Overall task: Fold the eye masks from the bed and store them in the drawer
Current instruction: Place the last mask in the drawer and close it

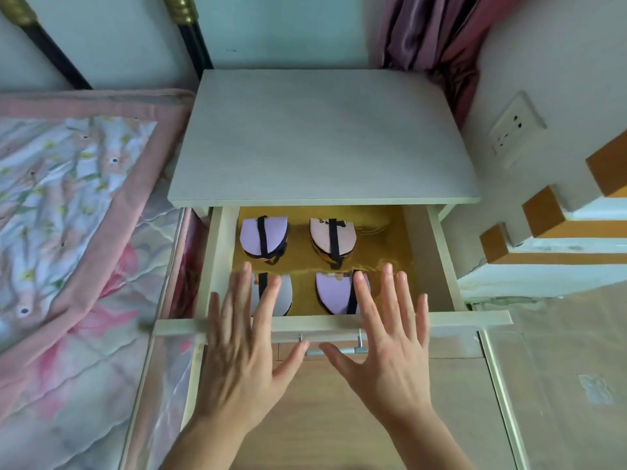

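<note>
The nightstand drawer (441,266) stands pulled out, lined in gold. Several folded eye masks lie inside in two rows, each wrapped by its black strap: a lilac mask (264,237) back left, a pink mask (334,237) back right, a grey mask (286,295) front left, a lilac mask (334,291) front right. My left hand (246,344) hovers flat over the drawer's front edge, fingers spread, partly covering the grey mask. My right hand (386,340) is spread the same way over the front right mask. Neither hand holds anything.
The bed with a pink floral quilt (74,215) lies to the left, no masks visible on it. The nightstand top (322,140) is bare. A metal drawer handle (342,349) sits under my hands. A wall socket (515,130) and pink curtain (431,32) are at right.
</note>
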